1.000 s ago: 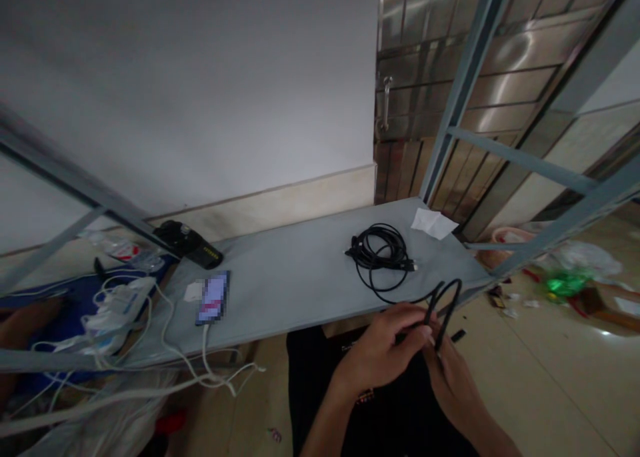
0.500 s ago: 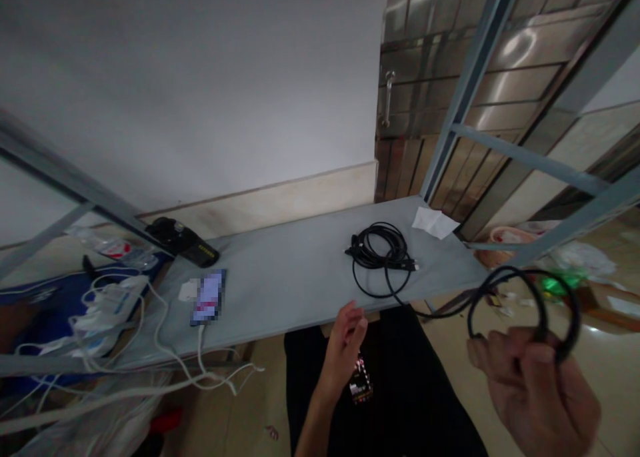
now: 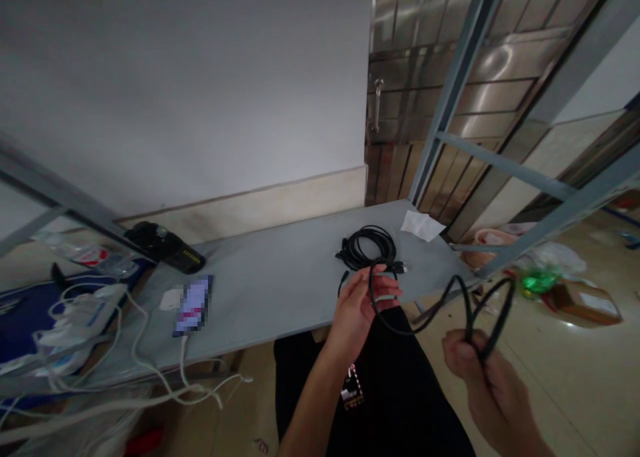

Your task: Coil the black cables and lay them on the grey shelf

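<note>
A black cable (image 3: 434, 315) runs in a sagging curve between my two hands. My right hand (image 3: 487, 377), at the right past the table's front edge, is closed around a few loops of it. My left hand (image 3: 361, 300) is over the front edge of the table, its fingers curled with the cable running across them near the thumb. Just behind that hand, the rest of the cable lies as a round coil (image 3: 357, 248) on the grey table (image 3: 270, 270), with its plug ends (image 3: 400, 268) at the right side.
A phone (image 3: 194, 304) with a white charging cord lies on the left of the table, near a black device (image 3: 165, 245). White power strips (image 3: 83, 317) and tangled cords are farther left. A white paper (image 3: 423, 225) lies at the right end, beside a metal bed post (image 3: 445, 104).
My left hand has moved up and right to the cable at the table edge. My right hand has shifted left, and its loops have opened out. The view has turned slightly right.
</note>
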The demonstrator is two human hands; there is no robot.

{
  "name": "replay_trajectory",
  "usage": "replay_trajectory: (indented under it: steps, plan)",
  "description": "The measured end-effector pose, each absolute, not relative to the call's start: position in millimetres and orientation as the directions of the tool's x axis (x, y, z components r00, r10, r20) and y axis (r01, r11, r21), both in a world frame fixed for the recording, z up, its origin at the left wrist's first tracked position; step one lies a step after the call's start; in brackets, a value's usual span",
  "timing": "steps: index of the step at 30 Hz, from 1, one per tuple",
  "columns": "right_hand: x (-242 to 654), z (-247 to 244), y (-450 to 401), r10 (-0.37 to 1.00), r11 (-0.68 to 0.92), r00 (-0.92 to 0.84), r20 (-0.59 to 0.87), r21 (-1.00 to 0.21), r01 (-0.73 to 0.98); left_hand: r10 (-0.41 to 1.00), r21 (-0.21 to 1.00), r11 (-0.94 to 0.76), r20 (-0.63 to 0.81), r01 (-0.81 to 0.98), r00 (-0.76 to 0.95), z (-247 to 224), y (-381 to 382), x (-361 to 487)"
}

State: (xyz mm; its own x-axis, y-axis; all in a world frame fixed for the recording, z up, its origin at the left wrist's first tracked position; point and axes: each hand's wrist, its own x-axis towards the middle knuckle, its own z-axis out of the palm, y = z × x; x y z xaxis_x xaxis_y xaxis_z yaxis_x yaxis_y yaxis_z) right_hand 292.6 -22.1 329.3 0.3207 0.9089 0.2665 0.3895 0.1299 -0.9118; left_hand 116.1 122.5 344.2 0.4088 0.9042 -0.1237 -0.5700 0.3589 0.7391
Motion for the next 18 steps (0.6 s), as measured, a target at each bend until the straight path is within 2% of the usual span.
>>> replay_trajectory:
  steps: [3, 6, 8, 11, 14, 18]
  plan:
    - [297, 301, -12, 0.932, 0.094, 0.259, 0.253, -0.860, 0.502, 0.879, 0.827, 0.311, -0.064, -0.468, 0.472, 364, 111, 123]
    - [289, 280, 2, 0.927, 0.107, 0.249, 0.279, -0.835, 0.539, 0.769, 0.973, 0.141, 0.010, -0.184, 0.639, 376, 105, 129]
    - [283, 275, 11, 0.938, 0.093, 0.242, 0.250, -0.850, 0.519, 0.711, 0.998, -0.045, 0.068, -0.052, 0.700, 381, 104, 129]
    - [282, 281, 21, 0.959, 0.106, 0.192, 0.209, -0.892, 0.439, 0.702, 0.984, -0.173, 0.158, -0.049, 0.695, 385, 103, 121]
    - [287, 298, 22, 0.947, 0.052, 0.277, 0.164, -0.927, 0.371, 0.799, 0.989, -0.140, 0.142, -0.049, 0.584, 378, 99, 103]
    - [284, 323, 8, 0.877, -0.039, 0.477, 0.058, -0.981, 0.191, 0.988, 0.999, -0.031, 0.033, -0.016, 0.149, 331, 84, 70]
